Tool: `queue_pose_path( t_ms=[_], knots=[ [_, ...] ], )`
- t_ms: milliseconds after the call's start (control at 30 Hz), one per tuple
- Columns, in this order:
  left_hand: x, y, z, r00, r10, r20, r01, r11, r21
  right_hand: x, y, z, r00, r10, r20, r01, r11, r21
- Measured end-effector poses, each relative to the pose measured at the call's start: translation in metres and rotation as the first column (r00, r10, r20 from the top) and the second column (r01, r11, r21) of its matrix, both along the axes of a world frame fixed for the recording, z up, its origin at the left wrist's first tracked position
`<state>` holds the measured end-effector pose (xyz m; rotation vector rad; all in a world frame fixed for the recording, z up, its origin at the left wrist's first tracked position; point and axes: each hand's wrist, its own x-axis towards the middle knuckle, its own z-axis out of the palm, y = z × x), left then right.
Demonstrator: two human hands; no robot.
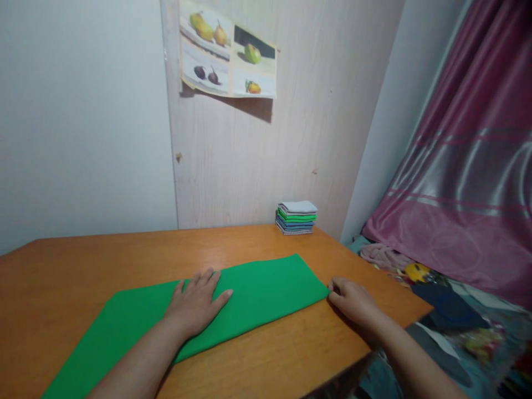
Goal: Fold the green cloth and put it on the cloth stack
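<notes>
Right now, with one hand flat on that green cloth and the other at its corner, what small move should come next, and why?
Probably lift the near right corner and fold it leftward. The left hand lies flat, pinning the green cloth, while the right hand pinches its corner. A stack of folded cloths sits behind.

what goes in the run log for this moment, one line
left hand flat on green cloth | right hand pinching cloth's right corner | cloth lies on table | folded stack at the far edge
</notes>
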<state>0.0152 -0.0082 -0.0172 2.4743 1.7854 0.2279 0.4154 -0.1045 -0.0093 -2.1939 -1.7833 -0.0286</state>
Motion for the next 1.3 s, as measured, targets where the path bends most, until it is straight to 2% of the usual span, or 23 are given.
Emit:
queue_pose_path(
  t_ms=[100,167,267,333,433,500,600,700,867,1100,1300],
  knots=[
    [0.0,-0.001,0.001,1.0,0.002,0.004,-0.002,1.0,-0.007,-0.005,0.006,0.003,0.996,-0.088,0.007,0.087,0.994,0.064],
    [0.001,-0.002,0.002,1.0,0.004,0.006,-0.003,1.0,-0.007,-0.015,0.014,0.006,0.995,-0.093,-0.031,0.096,0.99,0.104],
    [0.002,-0.003,0.003,1.0,0.003,0.01,-0.003,1.0,-0.004,-0.044,0.029,0.01,0.99,0.072,-0.118,-0.057,0.991,0.122],
    [0.002,-0.004,0.003,1.0,0.005,0.01,-0.005,1.0,0.001,-0.073,0.037,0.012,0.964,0.216,-0.156,-0.196,0.971,0.136],
    [0.002,-0.003,0.001,1.0,0.005,0.01,-0.005,1.0,0.015,-0.123,0.047,0.016,0.92,0.361,-0.151,-0.348,0.932,0.104],
    [0.002,-0.003,-0.001,1.0,0.001,0.014,-0.002,1.0,0.028,-0.155,0.052,0.019,0.881,0.455,-0.131,-0.454,0.89,0.04],
    [0.002,-0.003,-0.003,1.0,-0.005,0.012,0.005,0.999,0.038,-0.192,0.061,0.021,0.791,0.599,-0.12,-0.606,0.795,-0.023],
    [0.002,-0.003,-0.002,1.0,-0.002,-0.007,0.002,0.999,0.033,-0.209,0.073,0.016,0.765,0.629,-0.136,-0.641,0.764,-0.072],
    [0.003,-0.006,0.002,1.0,0.009,-0.004,-0.009,1.0,0.019,-0.193,0.085,0.005,0.783,0.609,-0.127,-0.622,0.768,-0.151],
    [0.001,-0.006,0.002,1.0,0.013,0.009,-0.013,1.0,0.011,-0.126,0.103,-0.004,0.913,0.403,-0.054,-0.406,0.891,-0.203],
    [-0.001,-0.005,0.001,1.0,-0.005,-0.003,0.005,1.0,0.01,-0.079,0.114,-0.012,0.969,0.248,0.017,-0.239,0.948,-0.21]
  ],
)
